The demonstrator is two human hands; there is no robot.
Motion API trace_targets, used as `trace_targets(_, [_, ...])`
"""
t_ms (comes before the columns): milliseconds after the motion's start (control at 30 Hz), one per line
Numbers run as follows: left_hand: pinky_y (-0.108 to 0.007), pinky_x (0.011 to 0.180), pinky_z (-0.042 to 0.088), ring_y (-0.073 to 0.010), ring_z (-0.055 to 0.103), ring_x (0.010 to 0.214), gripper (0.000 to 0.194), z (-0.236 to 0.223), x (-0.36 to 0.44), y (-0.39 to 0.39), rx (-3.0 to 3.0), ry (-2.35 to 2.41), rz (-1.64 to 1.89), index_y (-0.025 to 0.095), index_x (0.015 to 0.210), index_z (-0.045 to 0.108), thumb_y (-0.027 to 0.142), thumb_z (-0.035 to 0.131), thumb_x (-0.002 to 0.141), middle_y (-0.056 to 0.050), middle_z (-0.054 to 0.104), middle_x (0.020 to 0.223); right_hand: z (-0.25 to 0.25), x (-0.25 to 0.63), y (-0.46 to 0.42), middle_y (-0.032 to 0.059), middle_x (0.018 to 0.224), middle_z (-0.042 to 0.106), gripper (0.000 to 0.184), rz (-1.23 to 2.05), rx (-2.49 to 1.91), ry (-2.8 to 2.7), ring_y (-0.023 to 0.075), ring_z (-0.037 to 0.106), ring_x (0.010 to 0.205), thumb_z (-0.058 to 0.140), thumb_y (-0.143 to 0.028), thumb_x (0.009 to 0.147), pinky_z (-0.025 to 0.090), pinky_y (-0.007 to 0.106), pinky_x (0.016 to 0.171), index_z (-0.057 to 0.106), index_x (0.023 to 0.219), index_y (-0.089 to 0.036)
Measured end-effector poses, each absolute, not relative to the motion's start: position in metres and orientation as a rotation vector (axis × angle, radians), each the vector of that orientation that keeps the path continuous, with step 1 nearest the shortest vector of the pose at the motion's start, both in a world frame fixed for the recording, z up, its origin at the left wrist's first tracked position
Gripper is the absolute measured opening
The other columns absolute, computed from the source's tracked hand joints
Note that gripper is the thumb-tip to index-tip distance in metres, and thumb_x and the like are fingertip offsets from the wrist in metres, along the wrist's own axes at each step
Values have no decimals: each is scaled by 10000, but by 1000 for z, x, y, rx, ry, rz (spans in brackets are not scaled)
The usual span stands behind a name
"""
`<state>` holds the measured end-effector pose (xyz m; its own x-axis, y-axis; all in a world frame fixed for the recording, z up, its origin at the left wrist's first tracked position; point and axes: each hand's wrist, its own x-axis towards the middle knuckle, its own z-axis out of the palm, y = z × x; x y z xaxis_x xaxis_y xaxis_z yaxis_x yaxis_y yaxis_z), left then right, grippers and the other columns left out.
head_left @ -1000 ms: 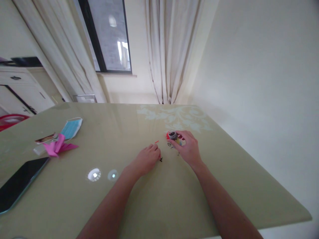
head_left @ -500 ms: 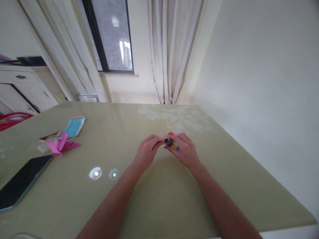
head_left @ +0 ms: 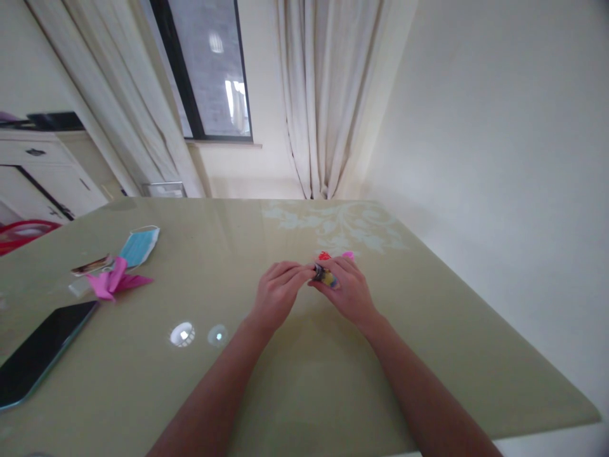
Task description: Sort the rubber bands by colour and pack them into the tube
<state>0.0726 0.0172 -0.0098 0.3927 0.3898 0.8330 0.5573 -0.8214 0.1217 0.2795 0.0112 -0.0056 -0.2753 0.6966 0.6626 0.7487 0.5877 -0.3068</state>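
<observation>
Between my hands, above the middle of the table (head_left: 323,387), is a small object with a dark end and yellow and blue patches (head_left: 327,278); its kind is unclear. My right hand (head_left: 349,289) is closed round it, thumb below and fingers over the top. With its fingers pinched together, my left hand (head_left: 278,295) meets the dark end from the left. Just beyond the right fingers lie a small red thing (head_left: 324,255) and a small pink thing (head_left: 349,254), both partly covered by the hand.
On the table's left are a pink folded paper crane (head_left: 117,282), a blue face mask (head_left: 139,246) and a black phone (head_left: 45,349). A white wall (head_left: 514,158) runs along the right side. Curtains (head_left: 328,95) hang beyond the far edge.
The left fingers have closed in further over the dark end of the small object. Slightly more of the red thing shows. The whole view has shifted a little.
</observation>
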Motion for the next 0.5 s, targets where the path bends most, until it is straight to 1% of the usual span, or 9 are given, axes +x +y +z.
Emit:
trace_targets(67, [-356,932,549,-200,707,1059,284,-12,75,17,-2451,-835,-1322,218,1237,677,113,515,1029,-66,802,1139,-5,277,11,97,1090,758,272,-39,-1138,-1975,291,674,1025,719,-419,955,539,441,919,708,1175,-259])
trace_targets(133, [-356,932,543,-210,702,1082,340,-14,77,17,-2436,-837,-1264,197,1314,633,89,480,1030,-79,799,1121,-5,274,10,95,1084,761,256,6,-1129,-1929,285,674,1028,716,-413,958,537,433,919,712,1157,-252])
trace_targets(233, [-375,957,550,-226,690,1107,416,-18,79,17,-2411,-843,-1283,179,1412,560,73,456,1024,-97,788,1129,-4,271,10,88,1047,767,245,80,-1119,-1871,275,682,1005,737,-415,942,537,420,895,723,1120,-247])
trace_targets(367, [-405,1074,527,-221,634,1251,542,-21,80,15,-2461,-837,-1411,201,1535,441,46,428,1016,-118,724,1310,-2,270,11,87,1035,769,284,129,-1095,-1798,271,684,978,775,-449,906,535,416,877,738,1113,-259])
trace_targets(500, [-408,1125,503,-206,587,1345,568,-17,84,13,-2503,-847,-1503,235,1558,417,49,411,1021,-122,657,1426,1,275,15,83,1019,773,315,194,-1092,-1691,255,675,911,794,-486,872,538,395,814,758,1087,-258])
